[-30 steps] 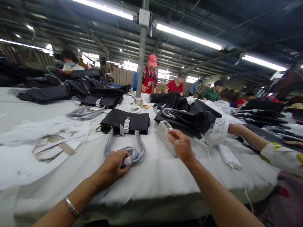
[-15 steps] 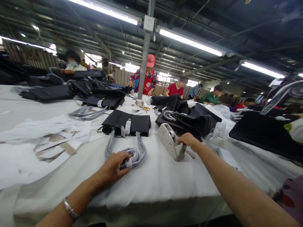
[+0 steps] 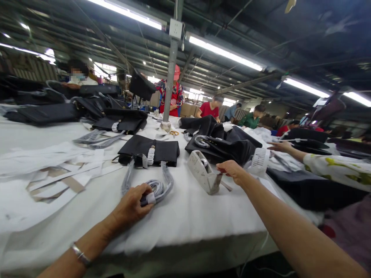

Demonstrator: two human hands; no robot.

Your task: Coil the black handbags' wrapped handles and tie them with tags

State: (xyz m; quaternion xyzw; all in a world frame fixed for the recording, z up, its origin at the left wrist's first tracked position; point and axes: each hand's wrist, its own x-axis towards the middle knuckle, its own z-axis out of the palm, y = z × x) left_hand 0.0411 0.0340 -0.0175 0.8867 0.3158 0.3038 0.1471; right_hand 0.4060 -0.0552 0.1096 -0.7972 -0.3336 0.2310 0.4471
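Observation:
My left hand (image 3: 135, 202) is closed on the coiled, plastic-wrapped strap (image 3: 158, 188) of a black bag, with a white band around the coil. The folded black bag (image 3: 165, 152) lies just beyond, a white wrapped piece across its middle. At the cutting end of a grey tape dispenser (image 3: 199, 170), my right hand (image 3: 230, 171) pinches the tape between thumb and finger; the clear strip itself is hard to see. A roll sits inside the dispenser, which stands on the white-covered table (image 3: 188, 216).
White and brown paper strips (image 3: 63, 181) lie at left. More black bags (image 3: 223, 139) are piled beyond the dispenser, near a white slotted plastic basket (image 3: 260, 160). A co-worker's arm (image 3: 292, 150) reaches in from the right. A metal post (image 3: 171, 77) rises at the table's far side.
My view has turned slightly right. My right fingertips have shifted a little up off the dispenser's end. A co-worker's arm has come in at right, and a person at the back lifts a black bag.

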